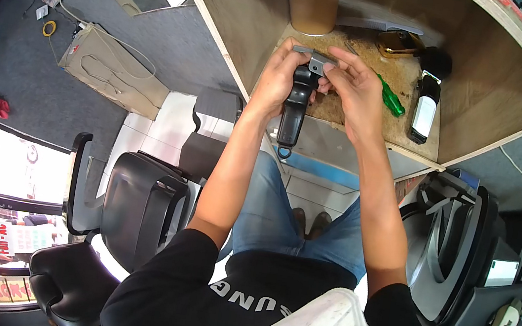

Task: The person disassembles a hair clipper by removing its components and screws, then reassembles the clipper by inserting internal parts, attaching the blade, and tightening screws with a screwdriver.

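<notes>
A black hair clipper (295,104) points up over the front of a wooden shelf (341,117), its hanging loop at the bottom. My left hand (278,75) is closed around the clipper's upper end and the left side of its metal blade (317,63). My right hand (356,93) touches the blade's right side with thumb and fingers bent around it; whether a small part is pinched there I cannot make out. Right of my right hand lies a green screwdriver handle (391,101). A second clipper, black and white (424,109), rests farther right on the shelf.
A brown cylinder (313,3) and a gold-coloured item (401,44) stand at the back of the shelf. Wooden side panels (235,13) flank it. Black chairs (135,202) are at left and right. A cardboard box (114,69) stands at the left.
</notes>
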`<act>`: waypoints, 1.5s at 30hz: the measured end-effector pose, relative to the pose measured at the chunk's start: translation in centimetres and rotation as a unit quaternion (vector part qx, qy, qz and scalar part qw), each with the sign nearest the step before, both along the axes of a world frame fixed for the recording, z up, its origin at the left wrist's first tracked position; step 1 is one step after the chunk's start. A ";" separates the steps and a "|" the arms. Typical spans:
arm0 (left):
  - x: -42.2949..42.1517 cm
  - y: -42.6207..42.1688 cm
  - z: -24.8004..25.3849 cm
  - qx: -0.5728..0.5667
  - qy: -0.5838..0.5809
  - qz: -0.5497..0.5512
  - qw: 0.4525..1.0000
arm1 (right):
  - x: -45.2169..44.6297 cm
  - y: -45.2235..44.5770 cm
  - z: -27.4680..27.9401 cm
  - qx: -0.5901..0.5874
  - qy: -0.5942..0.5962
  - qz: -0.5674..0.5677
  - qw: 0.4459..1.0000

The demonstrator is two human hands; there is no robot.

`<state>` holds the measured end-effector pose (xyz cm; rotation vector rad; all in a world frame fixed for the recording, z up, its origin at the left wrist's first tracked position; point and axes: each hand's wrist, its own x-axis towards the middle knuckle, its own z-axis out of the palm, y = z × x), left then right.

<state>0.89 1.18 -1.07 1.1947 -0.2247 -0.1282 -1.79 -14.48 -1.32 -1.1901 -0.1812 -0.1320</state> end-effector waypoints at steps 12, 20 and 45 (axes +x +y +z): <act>-0.2 0.0 0.2 -0.009 0.012 -0.010 1.000 | 0.1 -0.1 0.1 -0.016 0.020 0.003 1.000; -0.1 -0.2 0.2 0.018 0.008 0.004 1.000 | 0.7 -0.4 -0.4 0.073 0.022 -0.055 0.996; -0.3 -0.6 0.7 0.070 0.020 0.018 0.997 | 0.4 -0.4 0.0 0.062 0.030 -0.054 0.996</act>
